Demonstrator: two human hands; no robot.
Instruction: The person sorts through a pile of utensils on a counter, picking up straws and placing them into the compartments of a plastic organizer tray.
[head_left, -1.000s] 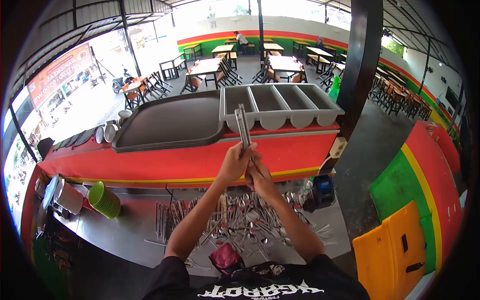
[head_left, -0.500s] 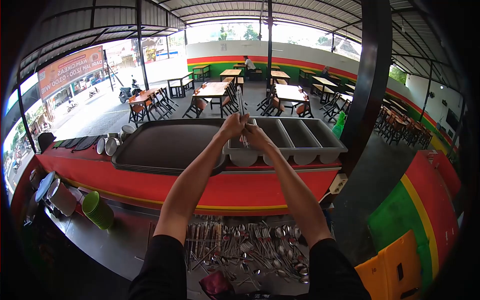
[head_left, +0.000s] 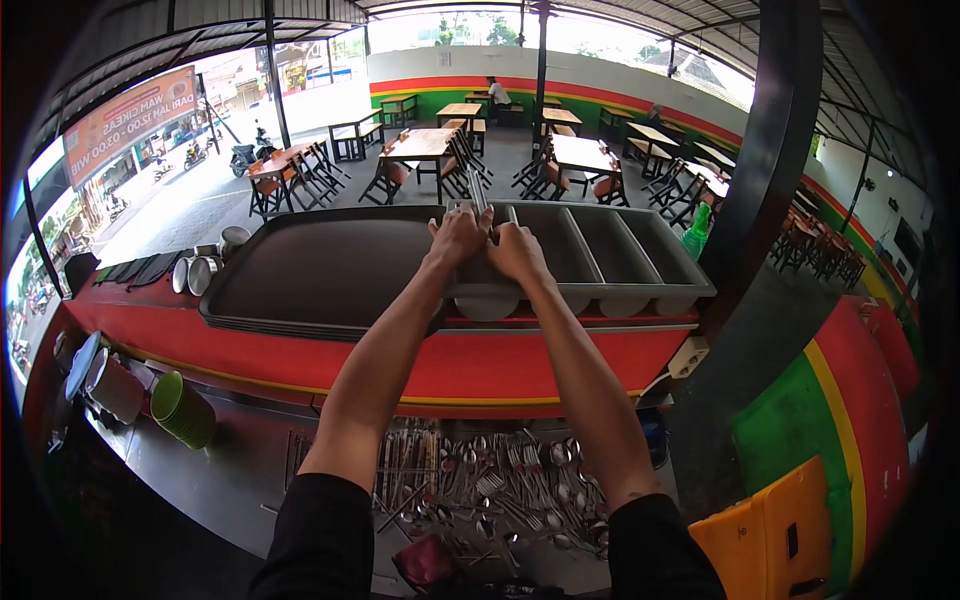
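Observation:
Both hands are together over the leftmost compartment of a grey cutlery tray [head_left: 640, 292]. My left hand [head_left: 460, 234] is closed around a bundle of shiny metal cutlery [head_left: 476, 186], whose ends stick up beyond the fingers. My right hand [head_left: 518, 250] is curled against the same bundle, close beside the left. Which pieces make up the bundle is hard to tell, since the fingers hide most of it. Below my arms, many loose spoons and forks [head_left: 520, 485] lie spread on the metal work surface, with a dark red cloth [head_left: 425, 560] near them.
Stacked dark serving trays [head_left: 320, 260] lie left of the cutlery tray on the red counter [head_left: 250, 350]. Metal cups [head_left: 203, 272] stand farther left. A green bottle [head_left: 697, 232] and a black post [head_left: 775, 170] are at the right. Green baskets [head_left: 183, 410] stand lower left.
My hands have lowered slightly toward the tray's left compartment, and the bundle shows less above them. Some left fingers have spread a little. The camera view has shifted slightly.

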